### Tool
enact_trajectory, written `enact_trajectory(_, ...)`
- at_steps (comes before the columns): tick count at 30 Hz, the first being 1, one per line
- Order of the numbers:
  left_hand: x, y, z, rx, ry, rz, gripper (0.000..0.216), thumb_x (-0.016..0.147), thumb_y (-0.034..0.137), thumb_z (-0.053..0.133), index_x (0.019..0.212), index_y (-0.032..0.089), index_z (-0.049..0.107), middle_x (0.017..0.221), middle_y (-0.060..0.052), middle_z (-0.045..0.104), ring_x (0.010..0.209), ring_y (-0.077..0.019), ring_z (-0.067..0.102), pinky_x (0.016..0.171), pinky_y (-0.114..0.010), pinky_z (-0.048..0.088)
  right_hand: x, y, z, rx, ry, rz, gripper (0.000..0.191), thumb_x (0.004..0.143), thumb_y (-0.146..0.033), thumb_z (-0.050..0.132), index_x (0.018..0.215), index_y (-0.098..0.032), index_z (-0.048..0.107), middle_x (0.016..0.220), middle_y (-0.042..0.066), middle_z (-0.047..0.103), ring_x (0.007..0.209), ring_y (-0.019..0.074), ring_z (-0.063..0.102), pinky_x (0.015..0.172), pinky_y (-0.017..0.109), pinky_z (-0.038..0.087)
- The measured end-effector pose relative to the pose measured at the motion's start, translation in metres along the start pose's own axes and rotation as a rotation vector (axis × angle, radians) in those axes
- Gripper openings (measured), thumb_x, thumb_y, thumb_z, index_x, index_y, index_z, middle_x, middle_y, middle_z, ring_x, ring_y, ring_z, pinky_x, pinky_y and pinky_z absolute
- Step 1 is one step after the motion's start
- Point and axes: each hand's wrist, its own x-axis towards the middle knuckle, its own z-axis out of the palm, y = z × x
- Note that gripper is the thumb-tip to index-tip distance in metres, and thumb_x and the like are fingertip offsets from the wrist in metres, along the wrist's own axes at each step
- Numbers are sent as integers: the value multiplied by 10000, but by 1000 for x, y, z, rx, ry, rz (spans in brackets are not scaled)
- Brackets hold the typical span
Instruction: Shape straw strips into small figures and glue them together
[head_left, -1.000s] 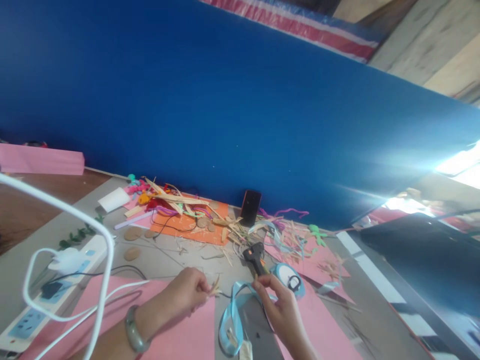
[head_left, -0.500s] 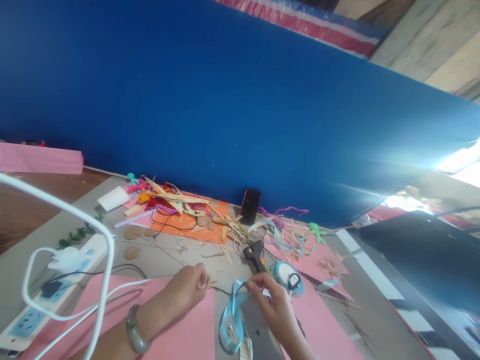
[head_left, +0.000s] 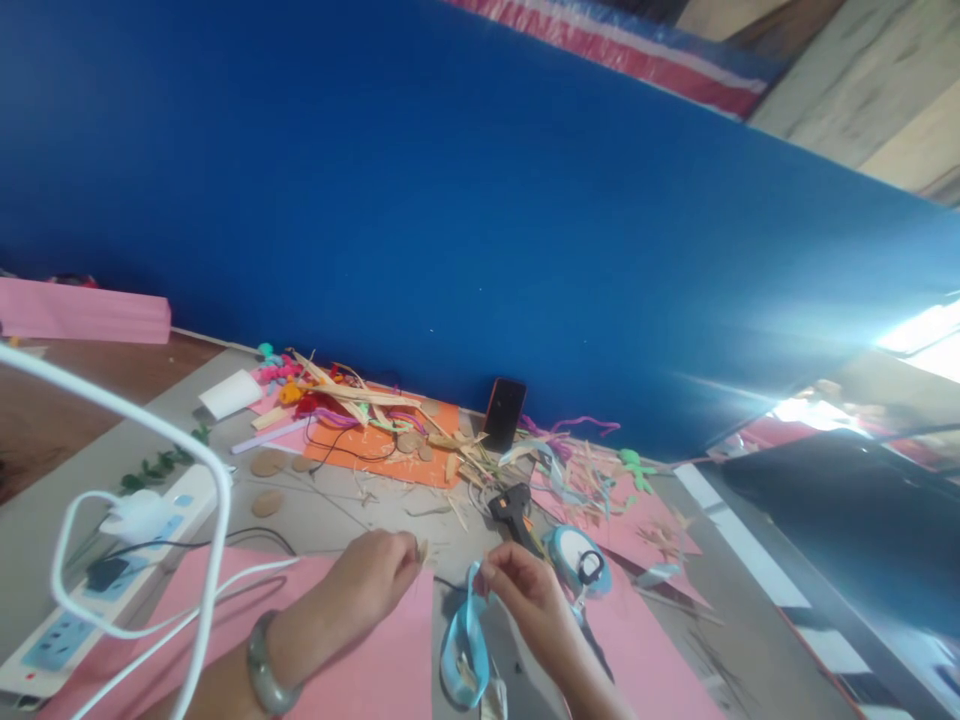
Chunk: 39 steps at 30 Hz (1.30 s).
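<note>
We can read no text, brand, no. or sign across this worktable (head_left: 176,405); any lettering on the phone (head_left: 504,412) or power strip (head_left: 60,635) is prob. too small or blurred for us, e.g. by the sockets.

On my feed the ribbon (head_left: 466,672) looks like smooth satin cloth with a soft sheen, while the glue gun (head_left: 511,508) reads as dull black plastic and the power strip (head_left: 58,640) as smooth white plastic. I make out matt pink paper (head_left: 360,665), dry, fibrous straw-like strips (head_left: 360,396) and flat wood-like discs (head_left: 266,503). The bangle (head_left: 264,668) looks polished and stone-like, and the blue panel (head_left: 375,190) smooth with a faint gloss.
</note>
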Motion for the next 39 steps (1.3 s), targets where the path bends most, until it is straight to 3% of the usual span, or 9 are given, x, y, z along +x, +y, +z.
enact_trajectory(6,1,-2,-5,-18,6,-22,180,799,198,493,672,204,619,656,-11,654,591,-154,541,547,-264,262,3,0,4,-10,-31,1,252,854,-388,590,719,-176,588,657,24,630,641,166,579,651,290,446)
enact_trajectory(18,-1,5,-16,-43,18,-20,293,834,213,423,611,190,611,586,-32,630,532,-157,507,506,-268,235,3,-2,5,-1,-39,0,245,858,-376,586,718,-175,589,657,24,631,642,162,580,650,282,440)
enact_trajectory(21,3,0,-12,-136,38,3,172,738,166,503,707,203,668,697,-22,680,602,-156,556,555,-243,315,3,-2,4,-6,-42,4,238,857,-370,589,721,-174,593,660,24,634,648,163,582,658,283,442)
enact_trajectory(24,7,-4,-8,-217,91,18,220,637,104,532,763,208,680,812,-15,700,647,-150,576,624,-233,375,2,-2,4,-9,-41,12,241,858,-375,588,721,-176,592,663,23,638,646,162,581,658,281,442)
enact_trajectory(32,7,-2,-8,-249,69,57,160,655,140,521,650,189,673,680,-9,688,611,-146,577,611,-227,383,3,-2,7,-11,-64,11,252,862,-383,578,717,-177,585,657,23,634,648,163,581,651,280,443)
enact_trajectory(39,5,2,-13,-414,81,87,182,682,129,467,602,160,628,568,12,611,561,-125,534,551,-206,363,4,3,7,-12,-84,4,250,866,-380,577,722,-175,581,663,22,637,637,155,583,656,283,448)
